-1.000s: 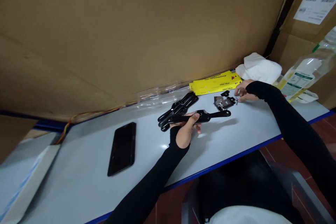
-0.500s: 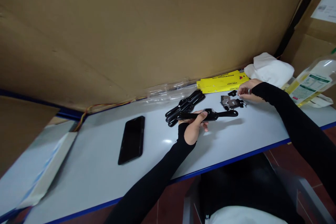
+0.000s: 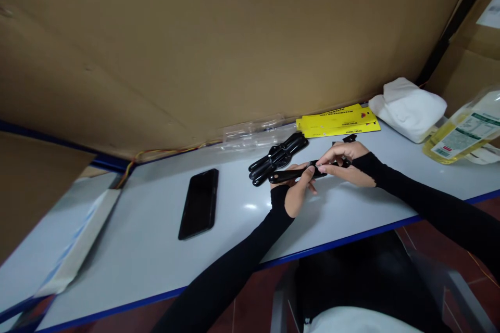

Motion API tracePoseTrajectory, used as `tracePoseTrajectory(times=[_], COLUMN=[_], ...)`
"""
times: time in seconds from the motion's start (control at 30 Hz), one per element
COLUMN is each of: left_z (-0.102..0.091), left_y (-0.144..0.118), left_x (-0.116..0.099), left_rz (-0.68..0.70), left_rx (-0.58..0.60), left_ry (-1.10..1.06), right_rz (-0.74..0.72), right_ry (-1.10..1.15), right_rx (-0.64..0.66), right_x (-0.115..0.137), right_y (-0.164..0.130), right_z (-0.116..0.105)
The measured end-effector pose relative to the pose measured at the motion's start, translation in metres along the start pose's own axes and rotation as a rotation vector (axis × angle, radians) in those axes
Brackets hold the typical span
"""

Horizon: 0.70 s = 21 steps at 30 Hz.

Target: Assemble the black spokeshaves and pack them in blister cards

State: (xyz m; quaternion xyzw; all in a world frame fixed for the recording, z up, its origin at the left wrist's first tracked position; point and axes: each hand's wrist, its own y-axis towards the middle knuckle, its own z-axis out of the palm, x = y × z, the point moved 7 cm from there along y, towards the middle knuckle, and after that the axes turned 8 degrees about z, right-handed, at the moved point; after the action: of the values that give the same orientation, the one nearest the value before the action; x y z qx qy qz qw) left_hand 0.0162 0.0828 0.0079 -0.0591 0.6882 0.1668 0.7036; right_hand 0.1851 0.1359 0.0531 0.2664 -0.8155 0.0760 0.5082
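Observation:
My left hand [image 3: 296, 192] grips a long black handle-shaped tool [image 3: 289, 175] a little above the white table [image 3: 156, 250]. My right hand [image 3: 344, 163] has come over to the tool's right end, its fingertips pinched on or at that end; whether a small part sits between them is hidden. Just behind lies a pile of several more black handles [image 3: 276, 156]. A small black piece [image 3: 349, 138] rests beyond my right hand. Both arms wear black sleeves.
A black phone [image 3: 199, 203] lies flat to the left. Yellow cards [image 3: 338, 120], clear plastic packaging [image 3: 253, 132], a white cloth [image 3: 408, 108] and a plastic oil bottle [image 3: 463, 135] line the back edge. Cardboard [image 3: 234, 36] walls the rear. A flat white box [image 3: 78, 242] sits far left.
My right hand left the small metal parts at the back right and moved left to the end of the held tool. The left hand kept its grip. The camera shifted slightly.

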Motion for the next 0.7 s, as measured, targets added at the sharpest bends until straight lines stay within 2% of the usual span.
tracePoseTrajectory(times=[0.37,0.7], left_z=[-0.0017,-0.0021], left_y=[-0.0008,-0.002], left_x=[0.0045,0.0007], left_rz=[0.017,0.03], left_rx=[0.006,0.004], left_ry=[0.0,-0.011], right_rz=[-0.109,-0.108], right_ry=[-0.001,0.053], right_rx=[-0.059,-0.146], right_x=[0.0037,0.0012], right_y=[-0.0015,-0.0023], right_z=[-0.0002,0.0001])
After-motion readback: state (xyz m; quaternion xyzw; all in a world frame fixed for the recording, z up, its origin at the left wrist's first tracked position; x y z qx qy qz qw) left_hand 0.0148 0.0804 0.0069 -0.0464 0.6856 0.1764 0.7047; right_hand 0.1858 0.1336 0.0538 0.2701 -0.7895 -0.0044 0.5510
